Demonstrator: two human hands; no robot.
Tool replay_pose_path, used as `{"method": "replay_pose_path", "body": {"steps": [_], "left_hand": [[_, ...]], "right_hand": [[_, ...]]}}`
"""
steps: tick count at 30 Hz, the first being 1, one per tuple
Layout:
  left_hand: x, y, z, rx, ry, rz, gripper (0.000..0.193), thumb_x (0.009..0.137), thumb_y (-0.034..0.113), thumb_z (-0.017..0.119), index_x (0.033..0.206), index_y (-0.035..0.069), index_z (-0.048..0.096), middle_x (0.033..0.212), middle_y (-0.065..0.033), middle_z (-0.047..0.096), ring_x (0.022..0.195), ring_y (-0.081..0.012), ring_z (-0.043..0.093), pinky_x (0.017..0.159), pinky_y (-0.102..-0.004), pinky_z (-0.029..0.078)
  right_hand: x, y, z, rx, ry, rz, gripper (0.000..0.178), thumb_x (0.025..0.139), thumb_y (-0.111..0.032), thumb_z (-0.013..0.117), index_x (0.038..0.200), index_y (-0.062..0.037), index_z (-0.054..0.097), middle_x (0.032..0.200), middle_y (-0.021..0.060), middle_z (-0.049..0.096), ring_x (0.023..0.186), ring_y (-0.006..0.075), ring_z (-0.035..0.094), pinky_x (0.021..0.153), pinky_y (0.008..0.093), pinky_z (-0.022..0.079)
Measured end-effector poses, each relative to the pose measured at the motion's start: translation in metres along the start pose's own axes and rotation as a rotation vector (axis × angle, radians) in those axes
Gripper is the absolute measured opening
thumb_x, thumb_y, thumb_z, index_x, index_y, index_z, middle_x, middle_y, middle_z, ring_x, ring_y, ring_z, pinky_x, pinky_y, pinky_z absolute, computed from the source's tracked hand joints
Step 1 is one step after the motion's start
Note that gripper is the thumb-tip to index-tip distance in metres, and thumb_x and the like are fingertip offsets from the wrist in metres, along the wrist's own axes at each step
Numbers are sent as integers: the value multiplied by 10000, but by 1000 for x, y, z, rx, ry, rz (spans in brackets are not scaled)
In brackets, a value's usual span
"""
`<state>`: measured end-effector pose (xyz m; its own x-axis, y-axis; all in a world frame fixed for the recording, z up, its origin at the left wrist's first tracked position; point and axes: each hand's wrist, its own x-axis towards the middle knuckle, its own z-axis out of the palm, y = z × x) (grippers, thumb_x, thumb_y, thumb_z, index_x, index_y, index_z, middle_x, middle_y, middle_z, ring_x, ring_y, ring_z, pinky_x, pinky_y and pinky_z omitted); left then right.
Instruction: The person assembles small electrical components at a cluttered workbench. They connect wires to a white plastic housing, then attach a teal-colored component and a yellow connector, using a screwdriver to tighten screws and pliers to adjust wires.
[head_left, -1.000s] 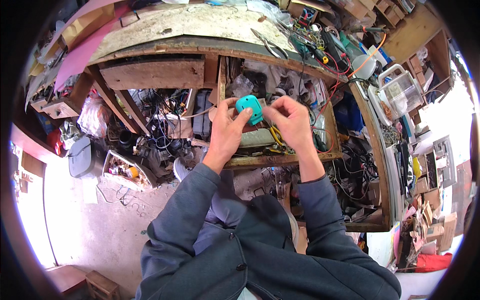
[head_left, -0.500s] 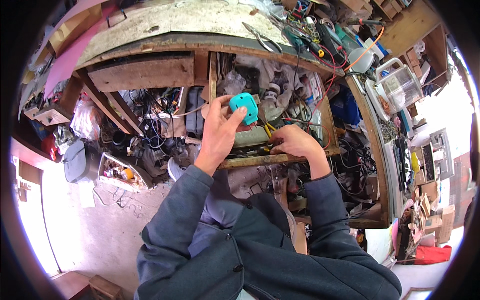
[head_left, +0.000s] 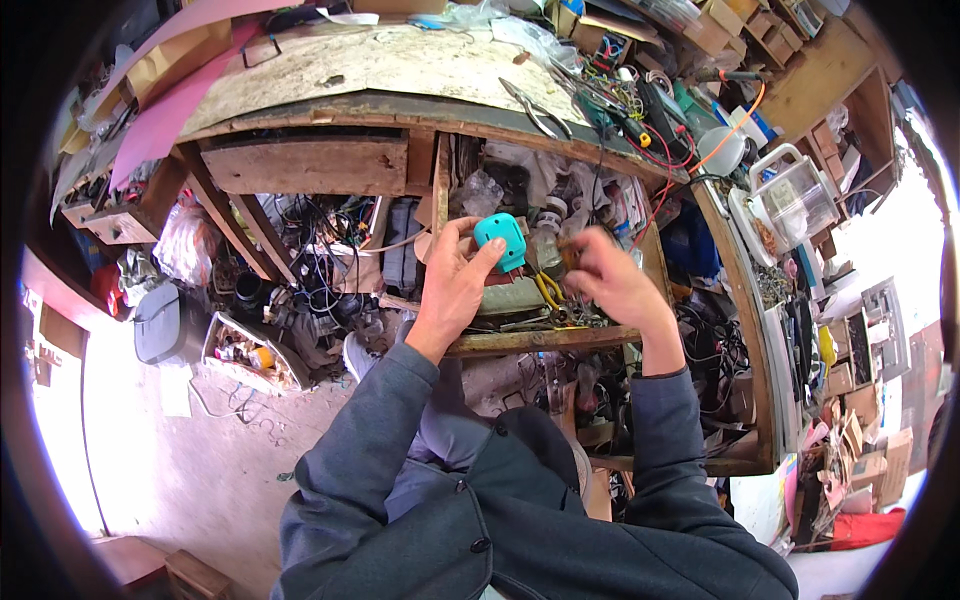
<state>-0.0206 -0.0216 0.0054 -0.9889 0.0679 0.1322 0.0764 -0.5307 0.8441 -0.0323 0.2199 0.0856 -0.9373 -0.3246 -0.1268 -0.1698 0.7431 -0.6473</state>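
Head view: left hand (head_left: pixel 456 284) grips a rounded turquoise plastic case (head_left: pixel 503 238); blurred right hand's (head_left: pixel 620 285) hold unclear.

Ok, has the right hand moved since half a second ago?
Yes. The right hand is now farther up the picture from the drawer's front edge, and slightly to the right.

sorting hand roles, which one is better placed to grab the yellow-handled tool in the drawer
Probably the right hand: it is nearer the yellow-handled tool, though blur hides whether it holds something. The left hand grips the turquoise device.
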Motion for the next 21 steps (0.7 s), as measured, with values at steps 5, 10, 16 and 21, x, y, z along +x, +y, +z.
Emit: {"method": "replay_pose_path", "body": {"steps": [5,10,16,21], "left_hand": [[-1,1,1,15,-3,-28,429,1072,147,617,1398,-56,425,1227,-199,674,1013,-294,744,847,-402,659],[-2,2,1,-9,-31,-54,420,1064,129,626,1394,-60,447,1245,-179,686,1052,-223,728,808,-356,666],[0,2,2,-11,-35,-71,405,1068,127,619,1391,-57,457,1251,-172,688,1062,-214,724,807,-346,670],[0,0,2,47,-30,-51,412,1065,134,628,1394,-61,476,1294,-163,667,1085,-218,711,831,-371,673]], "right_hand": [[-6,-42,14,643,257,-437,815,975,82,631,1663,-69,221,1078,123,697,982,227,723,875,375,592],[4,-61,39,559,345,-659,749,1010,60,630,1646,-36,246,1168,152,677,1101,241,701,1007,399,554],[13,-55,49,485,355,-647,777,1025,60,602,1664,-60,177,1186,161,677,1117,231,690,1017,386,543],[10,-54,55,334,396,-652,719,981,78,662,1617,-49,352,1222,160,701,1072,218,719,944,357,580]]}}
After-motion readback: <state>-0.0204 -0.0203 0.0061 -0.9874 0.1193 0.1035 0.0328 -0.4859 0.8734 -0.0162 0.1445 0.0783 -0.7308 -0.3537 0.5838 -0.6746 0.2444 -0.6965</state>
